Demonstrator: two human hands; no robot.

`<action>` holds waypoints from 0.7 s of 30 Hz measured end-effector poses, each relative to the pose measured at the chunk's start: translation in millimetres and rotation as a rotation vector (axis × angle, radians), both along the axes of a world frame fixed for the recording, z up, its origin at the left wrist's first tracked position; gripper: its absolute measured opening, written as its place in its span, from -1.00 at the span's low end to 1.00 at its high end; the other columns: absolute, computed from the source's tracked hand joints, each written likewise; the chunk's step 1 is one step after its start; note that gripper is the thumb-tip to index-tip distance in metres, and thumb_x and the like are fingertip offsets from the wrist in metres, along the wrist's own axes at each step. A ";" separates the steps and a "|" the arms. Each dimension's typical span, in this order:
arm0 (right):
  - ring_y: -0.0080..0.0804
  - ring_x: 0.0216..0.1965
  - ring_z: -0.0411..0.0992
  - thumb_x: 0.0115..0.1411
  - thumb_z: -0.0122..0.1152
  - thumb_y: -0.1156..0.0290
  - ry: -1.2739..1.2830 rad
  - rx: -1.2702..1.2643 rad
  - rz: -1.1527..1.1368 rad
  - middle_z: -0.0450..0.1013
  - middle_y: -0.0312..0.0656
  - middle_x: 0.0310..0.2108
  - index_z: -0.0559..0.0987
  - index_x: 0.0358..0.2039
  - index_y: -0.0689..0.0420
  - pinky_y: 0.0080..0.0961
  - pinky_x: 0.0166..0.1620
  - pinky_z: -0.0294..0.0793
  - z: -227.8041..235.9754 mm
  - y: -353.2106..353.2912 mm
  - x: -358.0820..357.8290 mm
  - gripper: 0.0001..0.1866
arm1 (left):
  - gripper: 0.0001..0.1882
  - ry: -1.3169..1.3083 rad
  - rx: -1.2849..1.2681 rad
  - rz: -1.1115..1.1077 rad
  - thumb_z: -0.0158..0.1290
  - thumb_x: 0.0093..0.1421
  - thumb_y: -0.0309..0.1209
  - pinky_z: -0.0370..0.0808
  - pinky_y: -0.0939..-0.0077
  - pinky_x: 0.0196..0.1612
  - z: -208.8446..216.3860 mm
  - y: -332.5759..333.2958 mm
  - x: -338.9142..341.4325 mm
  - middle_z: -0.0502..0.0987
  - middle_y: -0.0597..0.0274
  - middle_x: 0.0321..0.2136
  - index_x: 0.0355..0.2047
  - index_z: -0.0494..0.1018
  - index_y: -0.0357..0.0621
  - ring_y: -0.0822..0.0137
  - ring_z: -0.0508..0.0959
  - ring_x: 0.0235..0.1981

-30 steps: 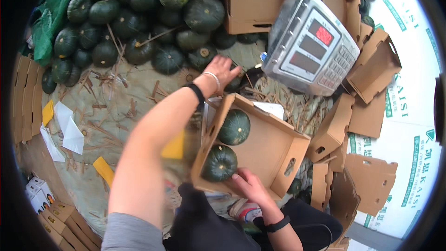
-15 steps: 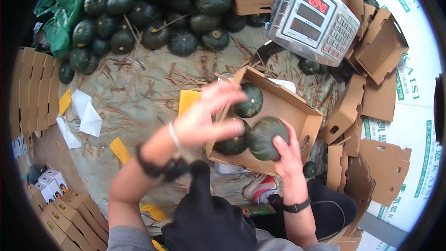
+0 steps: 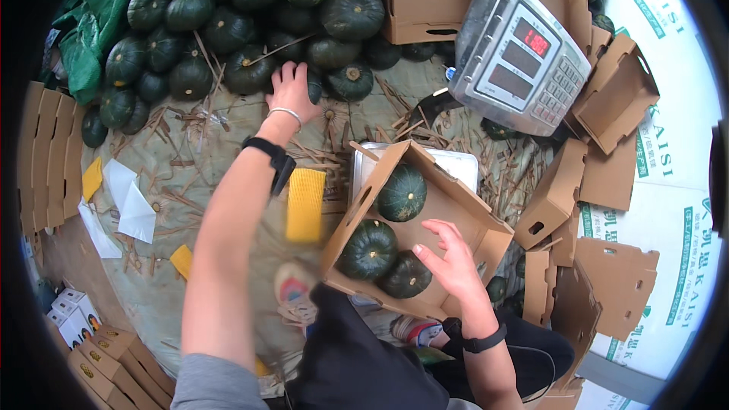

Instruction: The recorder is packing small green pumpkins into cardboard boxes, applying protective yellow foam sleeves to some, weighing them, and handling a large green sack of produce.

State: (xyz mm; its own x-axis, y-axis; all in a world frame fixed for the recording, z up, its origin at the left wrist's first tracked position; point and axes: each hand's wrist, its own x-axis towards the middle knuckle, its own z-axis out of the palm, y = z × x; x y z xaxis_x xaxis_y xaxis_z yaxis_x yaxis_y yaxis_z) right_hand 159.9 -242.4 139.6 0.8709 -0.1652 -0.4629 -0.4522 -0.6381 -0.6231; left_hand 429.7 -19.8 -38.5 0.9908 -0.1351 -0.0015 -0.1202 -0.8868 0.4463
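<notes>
While the fingers of the left hand [image 3: 293,100] bend over a dark green squash [image 3: 314,88], their hold impossible to tell, cupping its sides looks soundest. Below and right of them, three squashes [image 3: 369,249] sit in a carton [image 3: 459,203]. Farther right, the right hand's [image 3: 453,264] fingers spread, holding nothing; room opens beyond their tips, before the carton's edge.

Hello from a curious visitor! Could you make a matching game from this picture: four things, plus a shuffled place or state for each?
1. Bare left hand
2. Bare right hand
3. Yellow rectangular netting piece nearest the box
4. Silver boxy scale display with keypad

A. Fingers apart, over the open brown cardboard box
B. Showing lit red digits
C. At the near edge of heaped dark green round pumpkins
D. On the pale green ground sheet

Pairs: 1-C; 2-A; 3-D; 4-B.
</notes>
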 end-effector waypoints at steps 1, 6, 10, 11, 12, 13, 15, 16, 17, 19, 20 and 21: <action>-0.09 0.09 0.30 0.08 0.25 0.27 0.000 0.012 0.014 0.32 -0.01 0.04 0.44 0.00 0.19 -0.26 0.13 0.27 5.7 5.7 5.6 -0.52 | -0.21 -0.022 -0.235 -0.037 0.27 -0.15 -0.35 0.40 -0.19 -0.08 -4.7 17.3 -2.2 0.22 0.03 0.09 0.12 0.20 -0.11 0.01 0.24 0.15; -0.23 0.08 0.32 0.07 0.29 0.36 -0.048 0.200 -0.063 0.35 -0.10 0.01 0.43 0.01 0.18 -0.31 0.08 0.34 17.8 14.6 11.0 -0.52 | -0.46 1.226 -2.024 0.079 -0.14 0.19 -0.12 0.46 -0.17 -0.03 72.5 37.8 -78.7 0.43 -0.04 -0.01 0.08 0.28 -0.19 0.02 0.49 -0.04; -0.22 0.09 0.31 -0.01 0.38 0.37 -0.150 0.396 -0.153 0.30 -0.13 0.06 0.28 0.15 0.13 -0.29 0.07 0.37 27.7 42.2 18.7 -0.29 | -0.41 1.124 -2.073 0.095 -0.09 0.16 -0.12 0.40 -0.02 0.10 121.2 32.7 -130.2 0.38 -0.04 0.04 0.12 0.24 -0.20 0.02 0.43 0.05; -0.19 0.08 0.32 -0.04 0.41 0.35 -0.250 0.455 -0.202 0.28 -0.12 0.09 0.20 0.21 0.10 -0.28 0.06 0.38 27.0 53.4 23.0 -0.18 | -0.34 0.863 -1.877 0.052 -0.03 0.16 -0.08 0.38 0.14 0.13 135.4 22.1 -147.4 0.27 -0.05 0.14 0.18 0.17 -0.20 0.06 0.36 0.12; -0.18 0.03 0.34 -0.12 0.46 0.33 -0.276 0.544 -0.254 0.25 -0.09 0.09 0.09 0.26 0.06 -0.29 0.05 0.39 24.6 61.3 25.8 -0.03 | -0.29 0.840 -1.818 -0.020 0.01 0.18 -0.07 0.29 0.20 0.19 157.9 9.3 -163.2 0.20 -0.02 0.18 0.20 0.13 -0.25 0.09 0.31 0.17; -0.18 0.03 0.34 -0.12 0.46 0.33 -0.287 0.550 -0.250 0.25 -0.09 0.09 0.09 0.26 0.06 -0.29 0.05 0.39 25.1 61.3 24.8 -0.03 | -0.26 0.642 -1.405 -0.295 -0.01 0.17 0.00 0.19 0.24 0.23 150.0 5.7 -173.7 0.16 0.05 0.21 0.20 0.13 -0.25 0.12 0.21 0.23; -0.26 0.00 0.35 -0.16 0.45 0.34 -0.281 0.887 -0.375 0.28 -0.11 0.03 0.11 0.24 0.07 -0.33 0.04 0.39 22.8 49.4 18.6 -0.04 | -0.31 0.659 -1.242 -0.655 0.05 0.16 -0.05 0.16 0.26 0.23 173.5 7.0 -172.1 0.24 0.04 0.15 0.18 0.19 -0.22 0.11 0.23 0.21; -0.33 -0.05 0.35 -0.20 0.45 0.34 -0.212 0.954 -0.448 0.30 -0.14 -0.02 0.12 0.22 0.07 -0.36 0.01 0.40 28.8 39.0 14.0 -0.03 | -0.34 0.557 -1.080 -0.646 0.08 0.14 -0.10 0.17 0.26 0.23 168.6 9.8 -157.4 0.27 0.01 0.12 0.15 0.23 -0.22 0.10 0.24 0.20; -0.36 -0.08 0.36 -0.21 0.44 0.34 -0.181 0.840 -0.495 0.32 -0.14 -0.05 0.13 0.21 0.08 -0.38 -0.01 0.41 30.1 28.3 4.3 -0.04 | -0.38 0.459 -0.925 -0.635 0.12 0.12 -0.15 0.17 0.26 0.23 156.6 14.0 -136.3 0.30 -0.01 0.10 0.12 0.27 -0.22 0.08 0.25 0.19; -0.26 -0.04 0.34 -0.19 0.45 0.32 -0.109 0.399 -0.438 0.29 -0.08 -0.02 0.12 0.20 0.13 -0.32 0.04 0.37 9.9 6.0 -9.4 -0.05 | -0.46 -0.006 -0.368 -0.211 0.16 -0.01 -0.34 0.27 0.20 0.15 88.0 34.1 -83.2 0.33 -0.10 0.01 0.01 0.33 -0.23 -0.08 0.31 0.05; -0.16 0.04 0.27 -0.19 0.45 0.33 -0.137 0.137 -0.361 0.21 -0.02 0.05 0.09 0.23 0.14 -0.26 0.10 0.30 0.1 0.7 -14.6 -0.02 | -0.39 -0.157 -0.173 -0.034 0.17 -0.06 -0.36 0.29 0.13 0.11 59.2 49.4 -53.6 0.25 -0.16 0.04 0.04 0.29 -0.19 -0.15 0.26 0.04; -0.06 0.12 0.20 -0.19 0.45 0.34 -0.167 -0.141 -0.295 0.14 0.05 0.13 0.06 0.25 0.14 -0.21 0.16 0.22 -15.6 -5.3 -17.9 0.01 | -0.26 -0.112 -0.035 0.142 0.20 -0.10 -0.31 0.27 0.09 0.13 46.7 53.3 -27.2 0.14 -0.21 0.11 0.11 0.20 -0.16 -0.20 0.19 0.10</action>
